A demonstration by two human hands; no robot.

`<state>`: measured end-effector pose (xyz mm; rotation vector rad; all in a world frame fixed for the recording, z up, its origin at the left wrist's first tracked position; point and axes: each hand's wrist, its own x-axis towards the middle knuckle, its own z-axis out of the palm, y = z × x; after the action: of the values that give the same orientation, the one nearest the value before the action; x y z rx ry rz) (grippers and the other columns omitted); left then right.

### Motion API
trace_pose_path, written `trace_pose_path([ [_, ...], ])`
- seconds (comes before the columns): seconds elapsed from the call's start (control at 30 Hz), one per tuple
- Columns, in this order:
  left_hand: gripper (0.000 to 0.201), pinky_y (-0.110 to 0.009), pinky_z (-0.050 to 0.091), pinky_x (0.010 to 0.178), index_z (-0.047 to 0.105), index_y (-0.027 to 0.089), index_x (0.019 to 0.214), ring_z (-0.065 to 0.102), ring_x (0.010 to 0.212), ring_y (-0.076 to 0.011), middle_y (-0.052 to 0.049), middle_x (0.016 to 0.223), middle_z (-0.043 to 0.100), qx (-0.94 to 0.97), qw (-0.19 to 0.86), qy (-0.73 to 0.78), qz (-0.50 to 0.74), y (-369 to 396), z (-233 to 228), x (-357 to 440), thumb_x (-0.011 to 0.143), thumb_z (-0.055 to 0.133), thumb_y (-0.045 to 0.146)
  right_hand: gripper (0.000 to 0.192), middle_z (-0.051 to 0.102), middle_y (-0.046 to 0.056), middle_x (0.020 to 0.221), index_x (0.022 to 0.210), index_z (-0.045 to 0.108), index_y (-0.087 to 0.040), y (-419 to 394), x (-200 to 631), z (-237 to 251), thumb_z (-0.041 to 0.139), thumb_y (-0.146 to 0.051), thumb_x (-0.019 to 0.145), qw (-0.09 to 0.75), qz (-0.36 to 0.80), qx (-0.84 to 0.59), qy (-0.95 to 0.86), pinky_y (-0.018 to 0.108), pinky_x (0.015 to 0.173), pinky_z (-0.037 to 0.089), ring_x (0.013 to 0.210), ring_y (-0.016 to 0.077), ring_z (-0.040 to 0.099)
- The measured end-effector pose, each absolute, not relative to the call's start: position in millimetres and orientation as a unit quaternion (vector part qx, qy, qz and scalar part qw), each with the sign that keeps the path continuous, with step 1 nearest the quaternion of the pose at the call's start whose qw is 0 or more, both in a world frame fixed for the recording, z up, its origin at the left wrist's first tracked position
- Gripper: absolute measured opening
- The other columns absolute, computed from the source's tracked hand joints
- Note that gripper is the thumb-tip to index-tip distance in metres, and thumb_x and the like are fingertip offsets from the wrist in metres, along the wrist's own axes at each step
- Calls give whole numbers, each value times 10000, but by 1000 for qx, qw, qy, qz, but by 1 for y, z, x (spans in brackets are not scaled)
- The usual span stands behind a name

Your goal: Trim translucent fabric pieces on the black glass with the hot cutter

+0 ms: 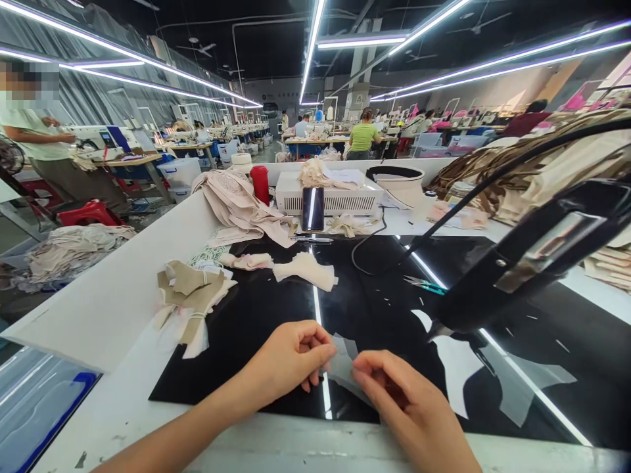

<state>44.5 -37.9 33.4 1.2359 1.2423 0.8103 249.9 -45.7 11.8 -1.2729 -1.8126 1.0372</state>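
Note:
Between my two hands is a thin translucent piece of film, held just above the glossy black board. My left hand pinches its left edge, thumb and forefinger together and the other fingers curled under. On the other side my right hand pinches the right edge between thumb and forefinger. To the right lie a white cut piece and another translucent piece flat on the board. The dark tip of an arm-mounted device hangs over them.
Teal-handled thread snips lie behind the device. Cream fabric pieces and a tied tan bundle are farther left. At the back stand a phone, a white vented box and a red cup. A black cable arches across the right.

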Motion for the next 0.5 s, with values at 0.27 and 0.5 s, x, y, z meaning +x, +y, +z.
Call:
trace_pose_path([
  [0.27,69,-253,361,611,597,247,935,564,644,-145,46,770,650,676,317,610,265,-35,34,39,913,626,306,207,724,43,988,1055,695,-287,-40,252,-7,501,-353,1021,332,205,-442,-808,268,775,562,878,186,706],
  [0.5,133,-282,335,651,572,226,862,603,725,-171,28,800,632,769,157,592,183,-35,23,37,982,589,281,252,719,55,983,1097,687,-257,-36,252,-14,444,-298,1043,267,58,-422,-864,300,690,564,817,196,685],
])
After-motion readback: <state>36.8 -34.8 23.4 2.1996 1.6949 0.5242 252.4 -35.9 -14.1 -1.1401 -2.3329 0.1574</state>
